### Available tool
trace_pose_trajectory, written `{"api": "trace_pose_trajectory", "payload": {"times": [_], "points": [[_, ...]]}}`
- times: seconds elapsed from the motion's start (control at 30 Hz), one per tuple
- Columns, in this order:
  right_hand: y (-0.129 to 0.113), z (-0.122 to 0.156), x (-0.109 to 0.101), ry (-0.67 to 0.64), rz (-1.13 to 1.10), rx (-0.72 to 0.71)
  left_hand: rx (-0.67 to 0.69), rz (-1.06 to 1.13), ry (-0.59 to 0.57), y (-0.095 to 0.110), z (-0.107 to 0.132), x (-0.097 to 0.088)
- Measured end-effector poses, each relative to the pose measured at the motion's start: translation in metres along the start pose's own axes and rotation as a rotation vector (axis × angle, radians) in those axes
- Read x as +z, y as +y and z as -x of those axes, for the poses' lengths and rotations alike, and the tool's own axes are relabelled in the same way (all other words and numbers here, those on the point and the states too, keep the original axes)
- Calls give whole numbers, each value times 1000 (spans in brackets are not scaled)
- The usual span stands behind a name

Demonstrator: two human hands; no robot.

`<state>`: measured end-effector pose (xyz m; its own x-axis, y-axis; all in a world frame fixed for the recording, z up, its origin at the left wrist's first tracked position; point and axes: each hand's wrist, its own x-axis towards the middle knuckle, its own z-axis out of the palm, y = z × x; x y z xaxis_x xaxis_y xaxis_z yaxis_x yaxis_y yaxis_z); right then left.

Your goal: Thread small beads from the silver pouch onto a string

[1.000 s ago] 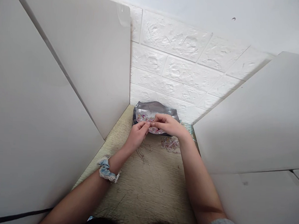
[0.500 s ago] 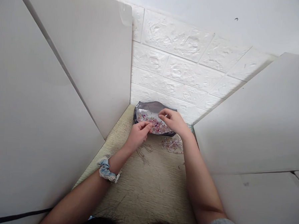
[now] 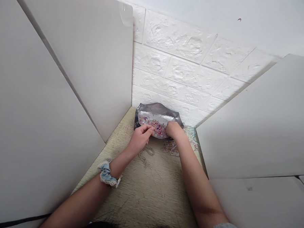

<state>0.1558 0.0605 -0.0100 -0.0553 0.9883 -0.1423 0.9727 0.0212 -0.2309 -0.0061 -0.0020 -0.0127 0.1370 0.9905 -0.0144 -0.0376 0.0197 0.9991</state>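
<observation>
A dark grey bag (image 3: 160, 109) with a shiny silvery inside lies against the wall, and loose pink, purple and clear beads (image 3: 155, 124) are heaped in it. At its front edge my left hand (image 3: 140, 138) is closed in a pinch; whatever sits between thumb and forefinger is too small to name. My right hand (image 3: 175, 129) reaches down into the right side of the beads, fingers bent together and their tips hidden. Below my left hand, a thin beaded strand (image 3: 146, 155) rests on the table.
More strung beads (image 3: 170, 147) lie in front of the bag, and pale bluish ones (image 3: 190, 133) are at its right. White panels stand along the left (image 3: 101, 63) and right (image 3: 255, 126) of the wooden table (image 3: 160, 192). Behind is a white brick-patterned wall (image 3: 181, 37).
My right hand has come down from above the bag into the beads, its fingers now bent downward. My left hand keeps its pinch in almost the same place.
</observation>
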Motion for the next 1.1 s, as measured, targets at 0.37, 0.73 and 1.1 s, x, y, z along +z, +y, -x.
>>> {"api": "trace_pose_trajectory", "payload": {"times": [0.37,0.73,1.1], "points": [[-5,1,-9,194,-293,-188,-9,11,-19,2,1,0],[-2,-3,1,-105,77,-153,0,46,148,7,2,-1],[-3,4,-5,-90,162,-54,8,72,150,5,1,0]]}}
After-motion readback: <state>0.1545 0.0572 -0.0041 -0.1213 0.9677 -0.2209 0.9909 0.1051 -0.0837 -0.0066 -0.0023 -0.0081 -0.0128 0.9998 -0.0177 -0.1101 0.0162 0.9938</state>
